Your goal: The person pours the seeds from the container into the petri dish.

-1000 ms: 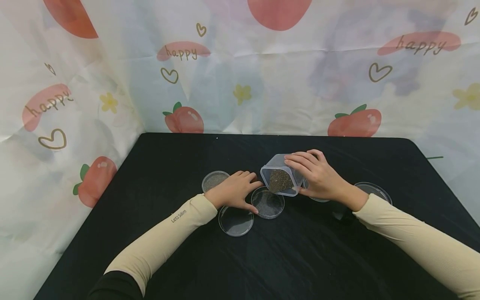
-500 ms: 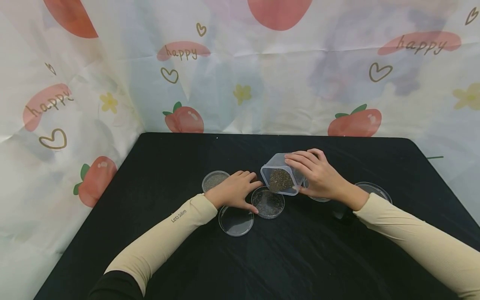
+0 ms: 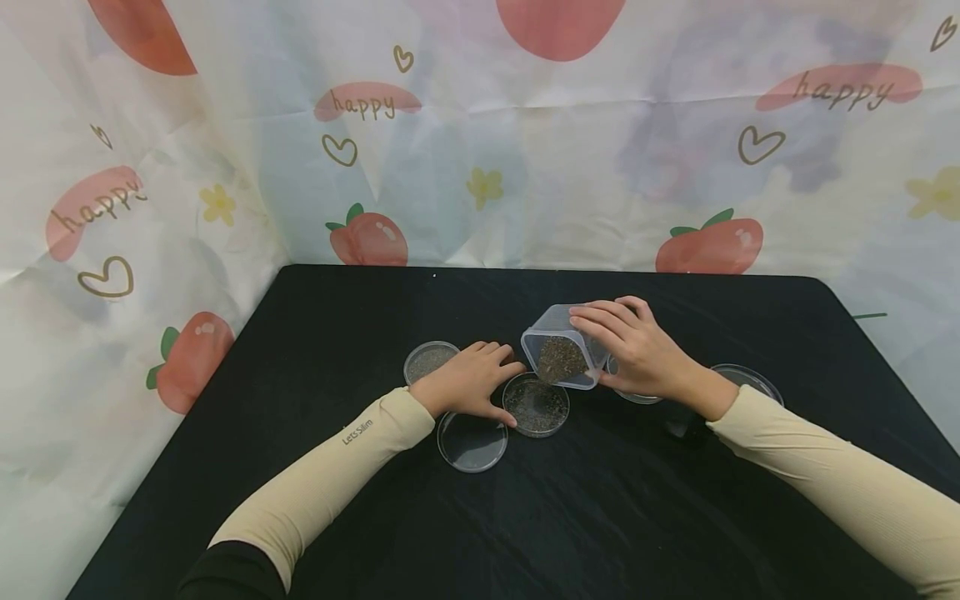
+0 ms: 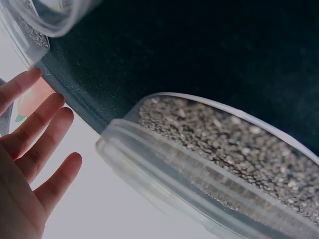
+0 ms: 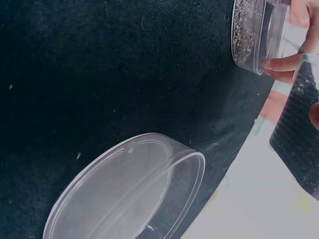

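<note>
Here's your left hand, fingers loosely spread, thumb and fingertips at the left edge of the middle dish, where grains lie scattered. Your right hand grips the clear container, tipped so its mouth faces near-left over that dish; the dish's far rim is covered, and you can't tell whether the two touch. Dark grains bank up inside the container. Just near-left sits a bare clear dish, its far edge under your hand; far-left, a grain-filled dish is partly covered too. Over right, one dish peeks out behind your right hand, another is cut by your wrist, and a dark shape on the tabletop is hard to make out.
</note>
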`<act>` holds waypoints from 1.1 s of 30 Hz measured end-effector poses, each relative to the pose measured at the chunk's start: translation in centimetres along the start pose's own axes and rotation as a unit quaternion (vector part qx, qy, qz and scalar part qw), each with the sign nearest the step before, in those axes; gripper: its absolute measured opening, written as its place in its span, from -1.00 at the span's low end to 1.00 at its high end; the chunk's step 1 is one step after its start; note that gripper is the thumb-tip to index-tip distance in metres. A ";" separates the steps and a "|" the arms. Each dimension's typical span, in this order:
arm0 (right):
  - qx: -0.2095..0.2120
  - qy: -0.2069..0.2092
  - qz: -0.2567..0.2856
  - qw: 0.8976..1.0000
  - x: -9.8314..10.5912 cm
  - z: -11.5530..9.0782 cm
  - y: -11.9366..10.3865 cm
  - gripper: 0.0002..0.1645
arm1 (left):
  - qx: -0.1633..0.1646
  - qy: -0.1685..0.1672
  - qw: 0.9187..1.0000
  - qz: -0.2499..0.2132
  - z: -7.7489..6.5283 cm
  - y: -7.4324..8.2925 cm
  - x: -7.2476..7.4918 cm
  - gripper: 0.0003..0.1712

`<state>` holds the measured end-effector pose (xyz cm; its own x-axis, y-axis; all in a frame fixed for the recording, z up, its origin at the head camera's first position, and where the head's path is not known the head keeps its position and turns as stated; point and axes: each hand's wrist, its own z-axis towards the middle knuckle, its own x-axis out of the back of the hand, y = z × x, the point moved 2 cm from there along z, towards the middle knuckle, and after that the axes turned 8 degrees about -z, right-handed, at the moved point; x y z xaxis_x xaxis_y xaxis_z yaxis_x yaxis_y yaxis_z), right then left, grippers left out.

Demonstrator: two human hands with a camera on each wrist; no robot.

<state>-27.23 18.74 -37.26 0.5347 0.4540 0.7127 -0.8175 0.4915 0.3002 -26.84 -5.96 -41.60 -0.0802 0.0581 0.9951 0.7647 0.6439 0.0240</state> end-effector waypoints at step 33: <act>-0.002 0.003 0.006 1.000 0.1 0.2 0.0 0.09 | 0.004 -0.010 1.000 0.004 0.1 -0.1 -0.1 -0.04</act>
<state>-27.24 18.67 -37.08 0.5258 0.4645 0.7126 -0.8230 0.4894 0.2883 -26.94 -5.94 -41.68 -0.0868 0.0791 0.9931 0.7598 0.6499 0.0147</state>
